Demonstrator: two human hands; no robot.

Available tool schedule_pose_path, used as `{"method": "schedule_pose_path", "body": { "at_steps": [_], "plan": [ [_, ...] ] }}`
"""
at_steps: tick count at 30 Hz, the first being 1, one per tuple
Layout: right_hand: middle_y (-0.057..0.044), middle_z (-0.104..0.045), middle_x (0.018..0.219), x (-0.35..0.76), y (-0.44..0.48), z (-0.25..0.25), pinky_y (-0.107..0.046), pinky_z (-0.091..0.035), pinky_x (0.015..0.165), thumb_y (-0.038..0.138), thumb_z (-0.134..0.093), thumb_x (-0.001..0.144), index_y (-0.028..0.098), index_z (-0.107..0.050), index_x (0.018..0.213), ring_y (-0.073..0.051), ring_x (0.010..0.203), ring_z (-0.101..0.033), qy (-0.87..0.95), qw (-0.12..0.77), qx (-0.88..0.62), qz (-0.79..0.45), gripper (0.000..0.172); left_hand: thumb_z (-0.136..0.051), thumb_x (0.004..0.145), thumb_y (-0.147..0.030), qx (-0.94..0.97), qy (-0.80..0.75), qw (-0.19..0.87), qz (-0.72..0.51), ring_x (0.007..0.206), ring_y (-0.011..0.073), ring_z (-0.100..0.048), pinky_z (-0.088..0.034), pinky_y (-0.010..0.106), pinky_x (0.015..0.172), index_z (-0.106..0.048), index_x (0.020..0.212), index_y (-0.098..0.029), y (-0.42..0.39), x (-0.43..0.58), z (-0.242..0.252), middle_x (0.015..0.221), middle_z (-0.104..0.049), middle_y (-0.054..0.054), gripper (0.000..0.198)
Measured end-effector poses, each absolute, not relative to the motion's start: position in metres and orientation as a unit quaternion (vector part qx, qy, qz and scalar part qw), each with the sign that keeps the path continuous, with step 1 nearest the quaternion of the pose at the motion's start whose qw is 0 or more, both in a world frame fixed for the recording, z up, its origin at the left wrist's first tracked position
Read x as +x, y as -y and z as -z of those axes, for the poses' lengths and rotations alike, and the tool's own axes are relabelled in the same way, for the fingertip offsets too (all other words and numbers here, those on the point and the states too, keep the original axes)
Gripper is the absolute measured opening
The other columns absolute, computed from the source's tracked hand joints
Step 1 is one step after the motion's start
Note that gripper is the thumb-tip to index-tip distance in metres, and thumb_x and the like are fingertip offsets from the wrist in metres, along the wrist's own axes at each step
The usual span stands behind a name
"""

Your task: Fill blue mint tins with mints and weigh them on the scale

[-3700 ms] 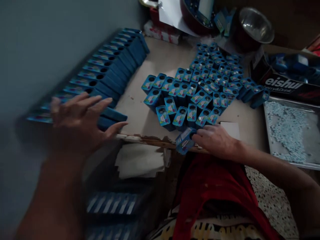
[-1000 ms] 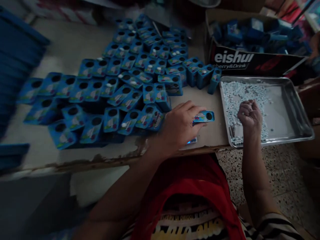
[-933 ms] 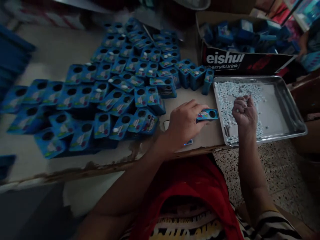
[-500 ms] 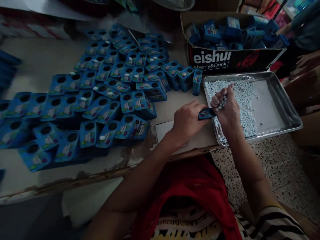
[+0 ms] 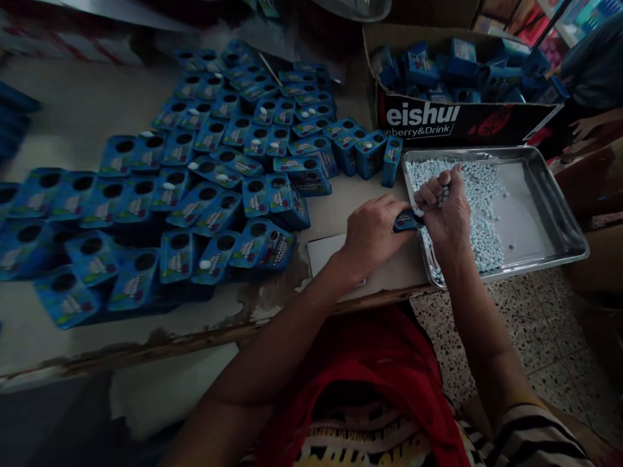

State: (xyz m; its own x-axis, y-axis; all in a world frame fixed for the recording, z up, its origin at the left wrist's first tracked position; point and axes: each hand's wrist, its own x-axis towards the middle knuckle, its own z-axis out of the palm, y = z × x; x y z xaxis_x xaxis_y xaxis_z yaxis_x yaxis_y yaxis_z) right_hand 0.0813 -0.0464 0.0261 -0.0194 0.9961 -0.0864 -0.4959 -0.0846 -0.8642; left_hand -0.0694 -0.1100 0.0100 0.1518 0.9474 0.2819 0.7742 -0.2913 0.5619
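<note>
My left hand (image 5: 372,233) is closed around a small blue candy box (image 5: 405,221), tipped toward the tray. Curled over the near left part of the metal tray (image 5: 549,256), my right hand (image 5: 445,211) grips a handful of small pale candies (image 5: 444,193) at the box's end. Its fingertips meet the box opening, which they partly hide. More pale candies (image 5: 487,250) cover the tray's left half. To the left stand several rows of blue candy boxes (image 5: 243,133) with round dark holes on top; white candies show at some holes.
Behind the tray is a black printed carton (image 5: 467,120) heaped with blue boxes. A white flat piece (image 5: 324,253) lies by the table's worn front edge. At the far right another person's hand (image 5: 591,126) shows beside brown cardboard.
The view has shifted slightly, moving the scene a little to the right. My right fingers have closed in more, and fewer candies show in them. The left hand keeps its hold.
</note>
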Motion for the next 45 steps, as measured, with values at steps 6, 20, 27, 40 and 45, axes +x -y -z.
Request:
{"method": "schedule_pose_path", "body": {
  "at_steps": [6,20,27,40,45],
  "plan": [
    [0.009,-0.032,0.061,0.095,0.03,-0.014,-0.027,-0.044,0.058,0.053,-0.077,0.108,0.027,-0.04,0.076,-0.012,0.052,-0.03,0.276,0.585,-0.363,-0.671,0.055,-0.097,0.085,-0.026,0.736,-0.583,0.149,-0.31,0.107,0.0284,-0.075,-0.058,0.037,0.09,-0.083,0.12,-0.026,0.117,-0.083,-0.007,0.107,-0.078,0.006,0.038],
    [0.004,-0.057,0.07,0.124,0.03,0.011,-0.017,-0.034,0.046,0.039,-0.088,0.092,0.022,-0.063,0.083,-0.005,0.051,-0.041,0.357,0.407,-0.464,-0.701,0.032,-0.093,0.09,-0.024,0.665,-0.635,0.163,-0.356,0.111,0.0272,-0.08,-0.065,0.036,0.097,-0.079,0.128,-0.027,0.208,-0.187,0.013,0.117,-0.082,0.005,0.041],
    [0.0,-0.064,0.076,0.119,0.05,-0.003,-0.018,-0.024,0.041,0.034,-0.095,0.082,0.017,-0.078,0.091,-0.004,0.051,-0.042,0.443,0.331,-0.48,-0.681,0.025,-0.093,0.09,-0.022,0.688,-0.608,0.126,-0.374,0.135,0.0309,-0.075,-0.062,0.044,0.119,-0.068,0.152,-0.028,0.225,-0.19,0.015,0.145,-0.077,0.009,0.067],
    [-0.016,-0.082,0.114,0.06,0.115,0.051,-0.038,-0.041,0.074,0.017,-0.053,0.112,0.024,-0.075,0.123,-0.029,0.094,-0.074,0.847,-0.03,-0.508,-0.157,0.025,-0.089,0.095,-0.038,0.61,-0.692,-0.068,-0.381,0.11,0.0304,-0.084,-0.068,0.044,0.1,-0.083,0.128,-0.035,0.286,-0.251,-0.014,0.121,-0.087,0.003,0.034],
    [-0.011,-0.076,0.093,0.059,0.114,0.05,-0.036,-0.036,0.068,0.013,-0.059,0.105,0.024,-0.07,0.103,-0.024,0.079,-0.065,0.828,0.027,-0.536,-0.162,0.015,-0.086,0.098,-0.04,0.604,-0.702,-0.05,-0.374,0.111,0.0289,-0.084,-0.068,0.044,0.103,-0.084,0.125,-0.034,0.288,-0.248,-0.017,0.122,-0.087,0.002,0.027]
  ]
}}
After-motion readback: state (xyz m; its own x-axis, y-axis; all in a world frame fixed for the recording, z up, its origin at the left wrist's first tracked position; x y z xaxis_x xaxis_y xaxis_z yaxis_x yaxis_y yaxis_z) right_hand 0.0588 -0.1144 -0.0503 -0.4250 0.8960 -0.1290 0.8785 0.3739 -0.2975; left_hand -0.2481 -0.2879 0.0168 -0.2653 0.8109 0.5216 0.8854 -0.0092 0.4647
